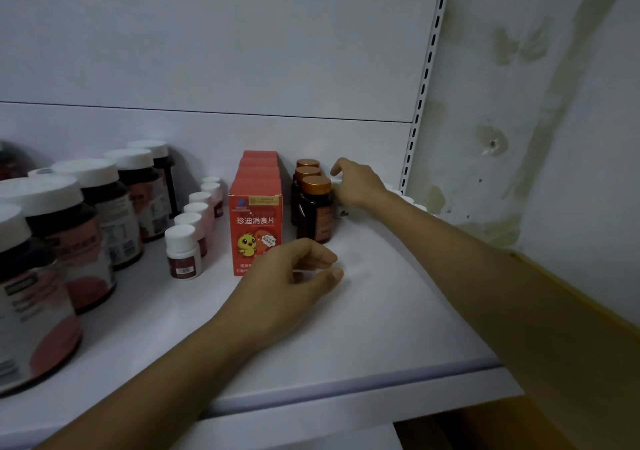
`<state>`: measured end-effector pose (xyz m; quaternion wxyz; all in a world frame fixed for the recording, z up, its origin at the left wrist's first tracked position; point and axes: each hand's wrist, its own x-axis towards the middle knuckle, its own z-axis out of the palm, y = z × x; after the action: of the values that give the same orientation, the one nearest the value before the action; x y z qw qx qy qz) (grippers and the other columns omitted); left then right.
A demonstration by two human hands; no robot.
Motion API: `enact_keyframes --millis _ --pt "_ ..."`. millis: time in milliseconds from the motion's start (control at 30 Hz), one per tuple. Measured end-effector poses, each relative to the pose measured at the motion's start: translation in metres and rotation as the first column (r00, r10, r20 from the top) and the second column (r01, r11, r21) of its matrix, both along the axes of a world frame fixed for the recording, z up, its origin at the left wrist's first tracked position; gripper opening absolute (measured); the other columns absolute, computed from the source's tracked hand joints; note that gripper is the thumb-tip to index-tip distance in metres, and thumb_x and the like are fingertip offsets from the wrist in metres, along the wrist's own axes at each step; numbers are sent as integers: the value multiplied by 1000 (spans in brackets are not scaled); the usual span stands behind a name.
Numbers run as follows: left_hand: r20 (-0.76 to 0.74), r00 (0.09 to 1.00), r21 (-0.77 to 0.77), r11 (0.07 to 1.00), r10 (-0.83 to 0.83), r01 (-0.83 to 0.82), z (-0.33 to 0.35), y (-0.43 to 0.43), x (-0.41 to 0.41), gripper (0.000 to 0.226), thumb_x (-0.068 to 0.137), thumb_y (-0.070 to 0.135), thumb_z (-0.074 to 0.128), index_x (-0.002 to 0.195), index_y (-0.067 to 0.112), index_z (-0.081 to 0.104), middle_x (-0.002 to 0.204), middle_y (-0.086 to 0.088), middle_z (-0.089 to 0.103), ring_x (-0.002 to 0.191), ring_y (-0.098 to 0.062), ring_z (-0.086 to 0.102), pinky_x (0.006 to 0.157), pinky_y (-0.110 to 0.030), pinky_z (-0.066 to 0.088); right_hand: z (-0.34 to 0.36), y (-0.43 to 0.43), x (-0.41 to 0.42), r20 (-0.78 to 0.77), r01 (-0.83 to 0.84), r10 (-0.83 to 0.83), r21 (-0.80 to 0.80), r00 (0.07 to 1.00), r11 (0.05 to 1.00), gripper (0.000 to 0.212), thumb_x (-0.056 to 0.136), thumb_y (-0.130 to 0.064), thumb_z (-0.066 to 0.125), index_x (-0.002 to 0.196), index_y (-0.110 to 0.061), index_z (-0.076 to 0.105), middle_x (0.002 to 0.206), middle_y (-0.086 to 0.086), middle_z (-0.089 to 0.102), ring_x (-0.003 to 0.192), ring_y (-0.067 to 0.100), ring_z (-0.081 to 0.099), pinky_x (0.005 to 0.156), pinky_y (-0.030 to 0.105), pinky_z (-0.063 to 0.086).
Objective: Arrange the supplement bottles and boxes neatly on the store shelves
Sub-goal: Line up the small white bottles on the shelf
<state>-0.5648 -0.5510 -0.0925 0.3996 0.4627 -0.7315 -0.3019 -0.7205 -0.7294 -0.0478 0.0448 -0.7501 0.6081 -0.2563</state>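
On the white shelf [381, 311] a row of red boxes [255, 221] with a yellow chick on the front runs toward the back panel. Right of it stand three dark bottles with copper caps [315, 207] in a line. My right hand [356, 184] reaches past them near the back and curls over a small white-capped bottle [341, 211], which it mostly hides. More white caps [412, 202] peek out behind my right forearm. My left hand [294, 276] hovers low in front of the red boxes, fingers loosely curled and holding nothing.
A line of small white-capped bottles [183, 252] stands left of the boxes. Large dark jars with white lids [86, 214] fill the left end. A slotted upright [422, 103] and a stained wall [536, 103] bound the right side. The shelf's front edge [346, 390] is near.
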Motion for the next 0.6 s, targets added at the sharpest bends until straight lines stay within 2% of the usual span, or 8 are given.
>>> enact_keyframes --millis 133,300,467,600 --pt "-19 1000 -7 1000 5 -5 1 1 0 7 87 32 64 93 30 66 93 16 66 88 8 59 72 -3 43 0 -8 6 -11 0 0 30 1000 1000 30 90 -16 55 120 -16 54 123 10 58 103 26 54 80 35 46" --pt "-51 999 -6 1000 2 -2 1 2 0 5 87 28 64 91 27 67 87 12 69 83 4 62 70 -6 45 -7 -14 11 -17 104 -107 -111 994 988 15 92 -15 53 106 -15 57 110 8 62 90 24 56 77 37 48" --pt "-48 999 10 1000 3 -3 3 2 0 5 88 27 64 92 27 67 85 10 69 80 2 63 67 -6 45 0 -12 8 141 133 -102 -233 985 963 16 90 -23 59 105 -17 57 104 3 62 88 22 55 69 30 42" --pt "-30 1000 35 999 -4 5 4 3 1 8 88 28 63 96 30 65 91 13 67 83 5 61 69 -4 45 25 16 4 341 134 -3 -364 940 922 18 87 -13 61 104 -15 59 103 1 65 88 19 62 73 34 52"
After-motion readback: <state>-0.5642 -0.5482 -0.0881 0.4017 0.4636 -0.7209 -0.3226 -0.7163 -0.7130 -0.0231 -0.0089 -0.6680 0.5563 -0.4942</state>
